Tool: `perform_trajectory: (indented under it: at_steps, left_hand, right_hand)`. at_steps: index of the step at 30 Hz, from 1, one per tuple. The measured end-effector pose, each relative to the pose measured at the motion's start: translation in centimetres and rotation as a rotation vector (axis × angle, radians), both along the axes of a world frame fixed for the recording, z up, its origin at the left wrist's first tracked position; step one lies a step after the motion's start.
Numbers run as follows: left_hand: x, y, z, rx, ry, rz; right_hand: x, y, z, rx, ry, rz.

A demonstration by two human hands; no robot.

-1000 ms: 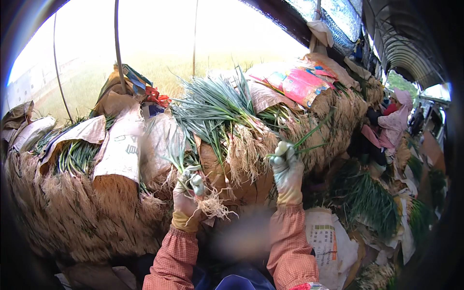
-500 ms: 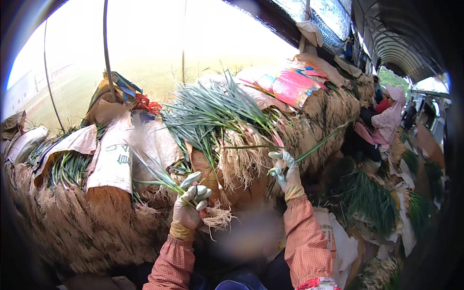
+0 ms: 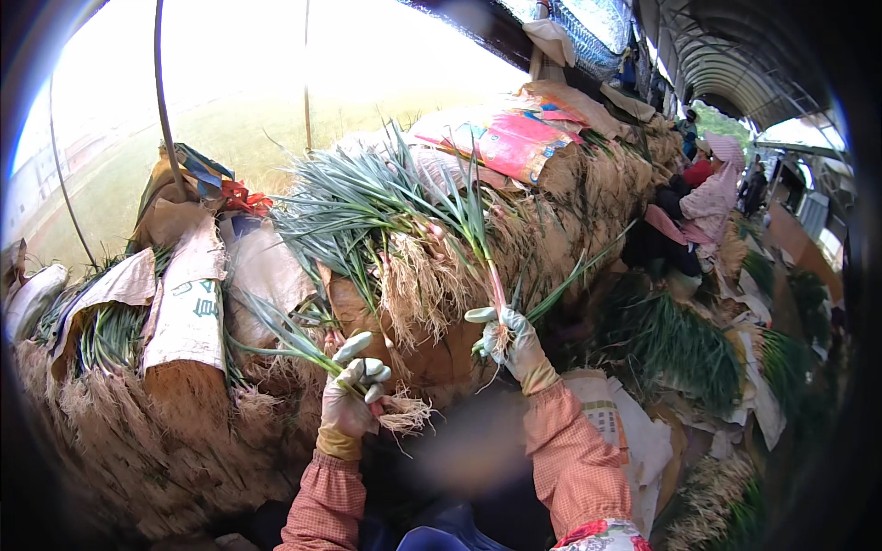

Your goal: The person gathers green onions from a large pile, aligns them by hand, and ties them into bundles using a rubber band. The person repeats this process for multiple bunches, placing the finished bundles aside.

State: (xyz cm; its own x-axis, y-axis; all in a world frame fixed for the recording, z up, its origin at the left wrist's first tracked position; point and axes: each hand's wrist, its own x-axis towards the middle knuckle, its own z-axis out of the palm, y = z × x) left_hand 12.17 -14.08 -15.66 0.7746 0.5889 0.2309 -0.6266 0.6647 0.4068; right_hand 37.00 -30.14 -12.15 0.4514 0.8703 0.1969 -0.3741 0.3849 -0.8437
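Left of centre, my left hand [image 3: 347,402], in a pale glove, is closed round a small bunch of green onions [image 3: 292,340]. Their leaves point to the upper left and their pale roots stick out on the right. My gloved right hand [image 3: 524,351] grips a green onion [image 3: 497,280] by its root end, leaves upward. A further long green leaf [image 3: 583,268] slants up to the right beside that hand. Just beyond both hands lies a heap of loose green onions [image 3: 354,197], roots hanging towards me.
Stacked green onions stretch left and right, partly under paper sacks [image 3: 191,298] and a pink bag [image 3: 510,142]. A seated person [image 3: 707,202] in a pink head covering is at right. Nearer stand dark green bundles [image 3: 684,340] and a crumpled sack [image 3: 634,432].
My right hand now has a green onion upright in its grip, drawn out from the heap's edge. The left hand keeps its bunch. The view has shifted slightly rightward.
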Motion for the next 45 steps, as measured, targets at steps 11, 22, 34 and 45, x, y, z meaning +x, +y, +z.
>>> perform_trajectory:
  at_steps: [11,22,34,45]
  left_hand:
    - [0.2,-1.5,1.6,0.122,0.086,0.04]
    - [5.7,-1.5,2.9,0.227,0.443,0.196]
    - [-2.4,11.4,6.5,0.409,0.883,0.525]
    - [-1.2,7.4,12.6,0.429,0.369,0.265]
  right_hand:
    - [-2.2,1.9,-2.5,-0.031,-0.055,-0.015]
    - [-6.3,2.9,-2.1,-0.092,-0.991,-0.191]
    - [6.9,-11.9,-9.8,-1.289,-1.251,0.659]
    - [7.6,14.6,7.5,-0.85,-1.589,-0.723]
